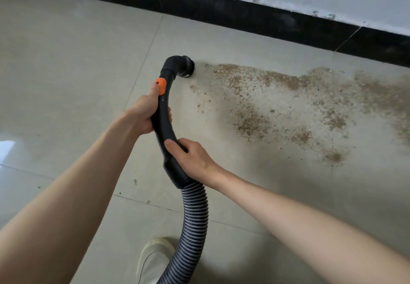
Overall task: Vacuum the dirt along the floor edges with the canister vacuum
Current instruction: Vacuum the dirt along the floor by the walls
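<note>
Both hands grasp one curved black wand (163,115), the left hand (144,113) above the right hand (192,158), with its round brush nozzle (187,66) at the left edge of one brown dirt patch (288,97). Bare pale tiled floor (66,61) lies open leftward, bounded by a black baseboard (244,15). One ribbed hose (193,228) passes one white shoe (153,259).

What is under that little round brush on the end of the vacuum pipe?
The brush rests on pale floor tile, at the left edge of the brown dirt. Whatever lies directly beneath its bristles is covered.
</note>
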Tool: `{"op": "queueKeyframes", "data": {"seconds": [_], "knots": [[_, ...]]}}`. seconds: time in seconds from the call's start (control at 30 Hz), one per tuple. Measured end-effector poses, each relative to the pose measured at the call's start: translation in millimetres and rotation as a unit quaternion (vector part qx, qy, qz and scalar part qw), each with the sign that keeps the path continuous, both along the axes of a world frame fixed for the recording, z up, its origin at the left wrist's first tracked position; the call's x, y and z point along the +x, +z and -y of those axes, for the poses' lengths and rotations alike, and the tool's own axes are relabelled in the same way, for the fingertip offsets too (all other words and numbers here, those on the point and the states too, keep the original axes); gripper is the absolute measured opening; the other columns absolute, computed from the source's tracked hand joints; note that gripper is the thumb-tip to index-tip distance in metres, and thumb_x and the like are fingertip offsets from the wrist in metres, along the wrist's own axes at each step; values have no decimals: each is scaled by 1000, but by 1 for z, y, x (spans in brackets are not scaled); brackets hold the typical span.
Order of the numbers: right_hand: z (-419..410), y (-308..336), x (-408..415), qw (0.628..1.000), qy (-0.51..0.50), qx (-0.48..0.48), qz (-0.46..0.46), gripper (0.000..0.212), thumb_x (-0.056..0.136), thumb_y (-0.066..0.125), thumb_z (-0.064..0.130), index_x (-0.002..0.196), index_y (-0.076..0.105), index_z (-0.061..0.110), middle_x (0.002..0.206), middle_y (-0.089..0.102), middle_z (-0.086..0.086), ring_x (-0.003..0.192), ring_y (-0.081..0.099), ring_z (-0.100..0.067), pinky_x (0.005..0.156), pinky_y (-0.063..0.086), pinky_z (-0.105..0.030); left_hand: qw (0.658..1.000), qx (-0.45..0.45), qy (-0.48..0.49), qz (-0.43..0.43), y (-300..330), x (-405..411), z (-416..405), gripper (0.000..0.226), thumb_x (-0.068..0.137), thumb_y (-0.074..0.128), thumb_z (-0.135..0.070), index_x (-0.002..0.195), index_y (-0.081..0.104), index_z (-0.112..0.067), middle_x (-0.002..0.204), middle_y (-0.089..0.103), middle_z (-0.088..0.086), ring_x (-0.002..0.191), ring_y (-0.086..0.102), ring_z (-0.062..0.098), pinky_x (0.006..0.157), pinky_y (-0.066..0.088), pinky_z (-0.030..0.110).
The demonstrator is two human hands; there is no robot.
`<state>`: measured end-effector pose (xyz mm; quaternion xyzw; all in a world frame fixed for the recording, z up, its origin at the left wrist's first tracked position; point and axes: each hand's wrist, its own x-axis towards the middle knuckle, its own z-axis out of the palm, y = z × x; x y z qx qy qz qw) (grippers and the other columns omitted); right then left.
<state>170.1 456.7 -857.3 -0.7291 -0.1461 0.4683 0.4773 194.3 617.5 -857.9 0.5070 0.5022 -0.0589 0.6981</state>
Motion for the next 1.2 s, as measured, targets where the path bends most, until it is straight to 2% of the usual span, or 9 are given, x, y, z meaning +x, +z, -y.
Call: {"op": "queueKeyframes", "data": {"seconds": [0.1, 0.23, 0.43, 0.5, 0.6, 0.67, 0.77, 0.9, 1.2], "knots": [[3, 13, -4, 997, 3, 30, -64, 39, 96, 49, 44, 74, 48, 12, 79, 57, -11, 73, 59, -30, 75, 51, -48, 999, 51, 11, -12, 7, -7, 2, 48, 97, 36, -52, 86, 44, -6, 68, 51, 10, 53, 51, 22, 53, 46, 31], [14, 24, -5, 997, 31, 23, -68, 37, 96, 48, 45, 80, 49, 12, 83, 57, -15, 75, 58, -30, 81, 51, -54, 999, 42, 15, -16, 12, -15, 11, 46, 95, 40, -52, 87, 44, -7, 66, 49, 8, 53, 49, 21, 55, 46, 32], [41, 23, 13, 999, 25, -2, -31, 38, 96, 47, 45, 84, 52, 9, 98, 65, -25, 84, 63, -37, 84, 51, -54, 999, 41, 18, -11, 7, 9, 49, 47, 98, 31, -50, 102, 42, -5, 64, 46, 8, 50, 46, 19, 50, 44, 29], [44, 22, 22, 1000, 14, -8, -12, 39, 96, 47, 45, 82, 52, 9, 92, 64, -20, 86, 64, -39, 84, 53, -53, 999, 48, 17, -11, 6, 21, 57, 47, 99, 29, -49, 104, 42, -5, 64, 46, 8, 50, 46, 19, 51, 44, 29], [49, 19, 38, 1000, -2, -4, -4, 40, 95, 48, 46, 72, 48, 13, 79, 57, -9, 73, 58, -28, 75, 52, -44, 999, 50, 1, -4, 6, 40, 60, 43, 98, 32, -47, 105, 42, -6, 66, 47, 8, 51, 46, 20, 52, 44, 30], [54, 17, 44, 1000, -19, 1, -6, 41, 95, 47, 47, 69, 45, 15, 74, 54, -6, 70, 56, -25, 71, 51, -43, 998, 51, -24, -10, 6, 51, 64, 43, 97, 34, -48, 102, 43, -6, 66, 49, 8, 51, 47, 20, 54, 45, 30], [66, 16, 47, 999, -46, 10, -24, 41, 95, 47, 46, 66, 43, 17, 71, 52, -5, 71, 57, -26, 77, 52, -51, 997, 50, -57, -14, 6, 63, 76, 47, 98, 32, -51, 90, 45, -7, 63, 49, 8, 50, 47, 20, 53, 46, 29], [82, 12, 55, 998, -65, 6, -9, 40, 97, 47, 44, 66, 44, 19, 65, 49, 2, 63, 51, -20, 67, 44, -35, 996, 51, -76, -7, 2, 76, 96, 49, 99, 27, -52, 87, 44, -7, 63, 49, 8, 50, 47, 19, 51, 45, 29], [129, 11, 82, 994, -107, -16, -7, 36, 93, 48, 44, 72, 45, 15, 72, 53, -4, 67, 53, -22, 67, 44, -34, 991, 53, -125, 8, 2, 114, 150, 49, 98, 31, -52, 85, 46, -7, 64, 48, 8, 53, 45, 20, 58, 43, 32]]}}
